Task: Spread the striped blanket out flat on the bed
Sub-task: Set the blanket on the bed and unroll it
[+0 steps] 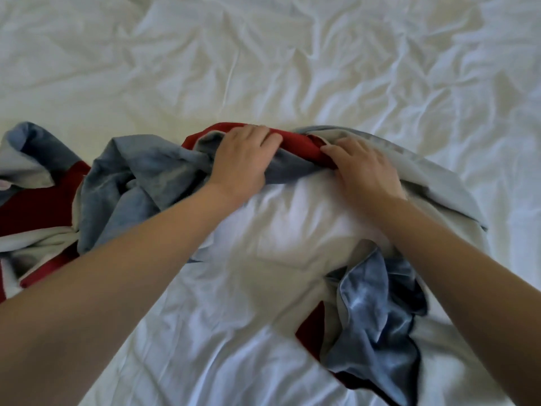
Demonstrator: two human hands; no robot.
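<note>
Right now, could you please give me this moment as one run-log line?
left hand: grips striped blanket | right hand: grips it too | state: bunched on bed, not yet flat

1. The red, blue and pale grey striped cloth blanket [140, 177] is seen as soft, thick fabric, crumpled in heavy folds.
2. A faint sheen is shown on its blue fold [377, 317] at the near right; the red bands look matt.
3. The white cloth bed sheet [292, 68] is seen as thin, smooth, matt fabric, finely creased.
</note>
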